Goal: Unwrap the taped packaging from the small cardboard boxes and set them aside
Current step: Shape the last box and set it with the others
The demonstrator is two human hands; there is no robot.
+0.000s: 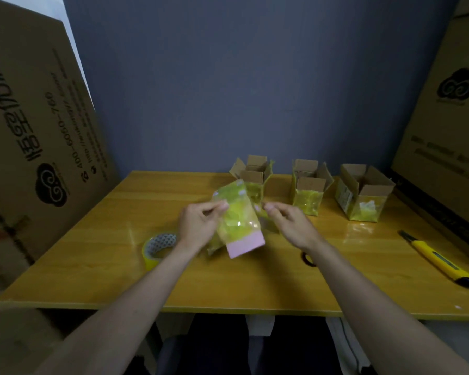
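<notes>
Above the middle of the wooden table (92, 280) I hold a small pink box (245, 244) wrapped in yellowish clear tape, tilted with its pink end toward me. My left hand (201, 223) pinches the wrap on its left side. My right hand (284, 221) is at its right side with fingers curled at the wrap's edge; its grip is partly hidden. Three small cardboard boxes with open flaps and tape on their sides stand at the back: one (255, 177) just behind the held box, one (309, 190) in the middle, one (363, 193) on the right.
A roll of clear tape (157, 247) lies left of my left wrist. A yellow utility knife (439, 261) lies near the table's right edge. A small dark ring (307, 259) sits under my right forearm. Large cardboard cartons (38, 131) lean on both sides.
</notes>
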